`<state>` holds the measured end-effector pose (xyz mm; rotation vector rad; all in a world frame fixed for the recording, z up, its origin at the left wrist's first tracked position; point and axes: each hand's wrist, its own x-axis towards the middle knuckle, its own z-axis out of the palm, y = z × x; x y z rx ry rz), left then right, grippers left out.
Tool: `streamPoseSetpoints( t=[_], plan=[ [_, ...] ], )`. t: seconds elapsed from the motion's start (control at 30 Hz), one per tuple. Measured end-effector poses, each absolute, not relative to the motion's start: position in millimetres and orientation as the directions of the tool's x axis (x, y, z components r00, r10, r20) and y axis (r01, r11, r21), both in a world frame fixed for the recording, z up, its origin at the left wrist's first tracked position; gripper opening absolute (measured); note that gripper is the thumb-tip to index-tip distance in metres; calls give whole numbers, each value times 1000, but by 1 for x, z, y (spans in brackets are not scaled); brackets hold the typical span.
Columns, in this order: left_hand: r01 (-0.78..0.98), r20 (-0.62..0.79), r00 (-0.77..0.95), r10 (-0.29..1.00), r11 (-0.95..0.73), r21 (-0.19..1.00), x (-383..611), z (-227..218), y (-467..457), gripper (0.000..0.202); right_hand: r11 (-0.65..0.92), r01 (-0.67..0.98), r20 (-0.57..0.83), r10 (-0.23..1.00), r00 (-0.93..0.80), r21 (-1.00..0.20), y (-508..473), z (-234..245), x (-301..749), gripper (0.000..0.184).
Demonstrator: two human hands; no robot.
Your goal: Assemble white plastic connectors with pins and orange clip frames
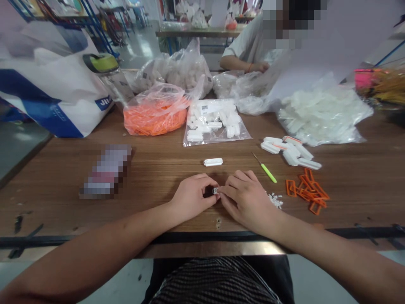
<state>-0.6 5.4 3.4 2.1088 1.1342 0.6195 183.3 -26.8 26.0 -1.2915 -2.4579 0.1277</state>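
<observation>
Near the table's front edge, my left hand (193, 194) and my right hand (245, 198) meet around a small white plastic part (215, 191). Fingertips of both hands pinch it, and most of it is hidden behind them. Just beyond my hands lies a long white plastic housing (213, 161). Small white pieces (276, 200) are heaped beside my right hand, partly covered by it. A pick with a yellow-green handle (268, 172) rests to the right, its thin metal tip pointing away from me. Orange rectangular frames (306, 190) form a loose pile farther right.
Several white housings (291, 150), some with orange edging, lie at right. Behind stand bags of orange frames (155, 112), white parts (215, 120) and pale pieces (319, 114). A blurred-out flat object (107, 171) lies left, near a bottle (110, 76). A person (249, 46) sits opposite.
</observation>
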Motion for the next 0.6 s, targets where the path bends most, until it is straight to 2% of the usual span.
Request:
streamPoseSetpoints(
  t=[0.17,0.3,0.47,0.6],
  plan=[
    [571,68,500,863,-388,724,0,4,6,7,558,767,229,830,-509,-317,-21,30,183,22],
    [577,69,479,875,-373,726,2,3,5,8,557,760,251,830,-498,-336,-19,36,190,20],
    [571,70,478,875,-370,733,2,5,4,9,606,748,282,792,-541,-270,-25,33,191,23],
    [570,62,483,873,-367,735,2,7,5,6,650,743,303,748,-590,-159,-27,29,187,24]
  ],
)
